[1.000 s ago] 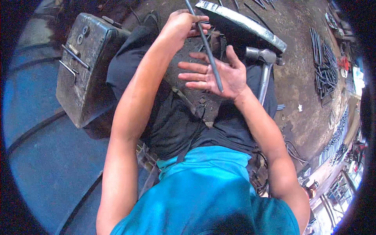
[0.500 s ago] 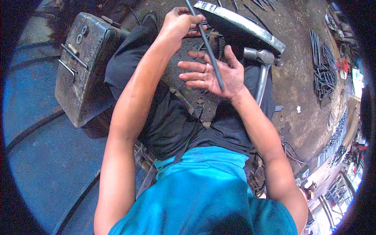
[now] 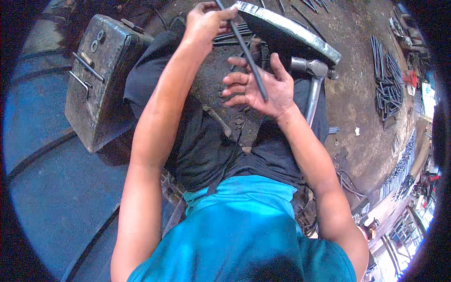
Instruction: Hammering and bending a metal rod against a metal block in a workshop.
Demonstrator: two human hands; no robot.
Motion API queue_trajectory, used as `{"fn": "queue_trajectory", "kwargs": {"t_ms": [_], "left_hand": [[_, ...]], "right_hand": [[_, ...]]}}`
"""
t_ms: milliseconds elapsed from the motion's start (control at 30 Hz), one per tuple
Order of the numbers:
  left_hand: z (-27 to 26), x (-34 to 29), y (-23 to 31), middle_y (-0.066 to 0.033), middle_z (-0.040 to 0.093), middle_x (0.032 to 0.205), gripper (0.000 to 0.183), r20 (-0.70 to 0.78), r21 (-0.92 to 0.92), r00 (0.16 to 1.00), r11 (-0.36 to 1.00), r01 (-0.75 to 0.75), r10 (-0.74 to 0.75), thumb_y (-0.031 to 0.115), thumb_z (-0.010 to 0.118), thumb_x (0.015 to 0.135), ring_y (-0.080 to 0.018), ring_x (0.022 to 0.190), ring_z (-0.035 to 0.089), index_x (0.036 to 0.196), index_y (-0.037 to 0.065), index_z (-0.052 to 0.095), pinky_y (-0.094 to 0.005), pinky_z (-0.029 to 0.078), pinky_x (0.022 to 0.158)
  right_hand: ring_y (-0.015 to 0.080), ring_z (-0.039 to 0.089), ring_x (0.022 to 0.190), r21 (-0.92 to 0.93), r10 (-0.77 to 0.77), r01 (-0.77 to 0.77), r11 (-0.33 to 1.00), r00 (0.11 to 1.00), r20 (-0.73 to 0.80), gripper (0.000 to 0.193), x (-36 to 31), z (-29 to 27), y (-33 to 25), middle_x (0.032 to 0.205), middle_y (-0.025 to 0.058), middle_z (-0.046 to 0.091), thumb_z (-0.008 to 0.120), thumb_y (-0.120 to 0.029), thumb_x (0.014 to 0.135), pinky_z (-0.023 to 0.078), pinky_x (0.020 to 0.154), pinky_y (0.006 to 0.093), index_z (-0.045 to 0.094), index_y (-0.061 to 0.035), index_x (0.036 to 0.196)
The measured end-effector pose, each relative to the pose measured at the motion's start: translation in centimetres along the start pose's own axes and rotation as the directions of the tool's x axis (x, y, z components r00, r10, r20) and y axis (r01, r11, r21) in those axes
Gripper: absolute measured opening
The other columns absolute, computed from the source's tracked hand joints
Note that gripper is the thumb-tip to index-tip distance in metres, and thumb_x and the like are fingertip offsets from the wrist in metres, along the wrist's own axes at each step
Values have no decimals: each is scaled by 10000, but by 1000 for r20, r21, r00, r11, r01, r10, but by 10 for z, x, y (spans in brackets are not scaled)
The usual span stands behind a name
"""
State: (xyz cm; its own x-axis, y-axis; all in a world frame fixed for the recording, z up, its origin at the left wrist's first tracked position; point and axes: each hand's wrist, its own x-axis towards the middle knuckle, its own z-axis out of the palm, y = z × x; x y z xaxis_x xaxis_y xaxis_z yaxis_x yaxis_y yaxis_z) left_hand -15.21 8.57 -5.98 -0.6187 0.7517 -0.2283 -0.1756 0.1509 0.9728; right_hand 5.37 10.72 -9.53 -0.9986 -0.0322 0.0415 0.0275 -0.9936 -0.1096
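A dark metal rod (image 3: 244,45) slants down from the top of the view. My left hand (image 3: 205,24) grips its upper part between thumb and fingers. The rod's lower end lies across the palm of my right hand (image 3: 278,96), which is turned up with thumb spread and fingers loosely curled, not closed round it. Just to the right of that hand, a hammer (image 3: 316,68) with a metal handle rests head up by my right thigh. Beyond my hands stands a heavy steel block (image 3: 292,30) with a bright, worn edge.
On the left, a dark worn box (image 3: 105,61) carries washers, a short rod and a bent rod. Several bent dark rods (image 3: 390,94) are heaped on the floor at right. More rods (image 3: 239,32) lie beyond my knees. A blue surface (image 3: 56,183) fills the left side.
My left hand has shifted a little left and up with the rod, whose lower end has slid slightly up across my right palm. The fingers of my right hand have curled in more.
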Motion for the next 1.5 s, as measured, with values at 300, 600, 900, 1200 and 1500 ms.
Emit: {"fn": "queue_trajectory", "kwargs": {"t_ms": [300, 600, 900, 1200, 1500], "left_hand": [[-5, -8, 32, -43, 562, 774, 374, -310, -103, 945, 992, 76, -105, 170, 674, 842, -128, 641, 499, 1117, -22, 506, -284, 399, 564], [-2, -18, 36, -35, 539, 762, 359, -274, -39, 957, 996, 85, -93, 199, 676, 844, -128, 630, 479, 1089, -13, 521, -282, 388, 546], [-15, -7, 25, -19, 520, 698, 208, -201, -57, 975, 995, 85, -95, 197, 623, 868, -117, 570, 435, 939, 18, 546, -276, 367, 527], [-15, 1, 4, -84, 677, 936, 177, -42, -60, 998, 998, 35, -38, 171, 518, 867, -135, 765, 579, 1014, 75, 540, -262, 455, 652], [1, -9, 24, -97, 625, 876, 297, -181, -35, 957, 974, 225, -228, 72, 505, 908, -140, 658, 545, 1189, -24, 515, -264, 419, 542]], "right_hand": [[362, 570, 1076, -293, -30, 30, 956, 1000, 6, 833, -9, 3, -11, 1246, 276, 522, 564, -354, 729, 442, 913, 506, 277, 102, 1364], [364, 614, 1012, -378, -41, 0, 926, 994, -100, 853, -10, 10, -9, 1176, 262, 579, 598, -231, 599, 470, 885, 471, 330, 139, 1320], [320, 651, 946, -406, -57, -7, 914, 988, -146, 861, -10, 11, -8, 1100, 210, 635, 606, -202, 580, 495, 856, 450, 321, 166, 1304], [322, 651, 957, -408, -14, -46, 912, 990, -144, 870, -10, 11, -6, 1108, 211, 632, 616, -152, 576, 499, 853, 449, 294, 172, 1316], [349, 629, 1001, -425, 1, -64, 903, 989, -147, 854, -10, 4, -9, 1167, 260, 586, 600, -143, 549, 487, 878, 455, 337, 159, 1303]]}}
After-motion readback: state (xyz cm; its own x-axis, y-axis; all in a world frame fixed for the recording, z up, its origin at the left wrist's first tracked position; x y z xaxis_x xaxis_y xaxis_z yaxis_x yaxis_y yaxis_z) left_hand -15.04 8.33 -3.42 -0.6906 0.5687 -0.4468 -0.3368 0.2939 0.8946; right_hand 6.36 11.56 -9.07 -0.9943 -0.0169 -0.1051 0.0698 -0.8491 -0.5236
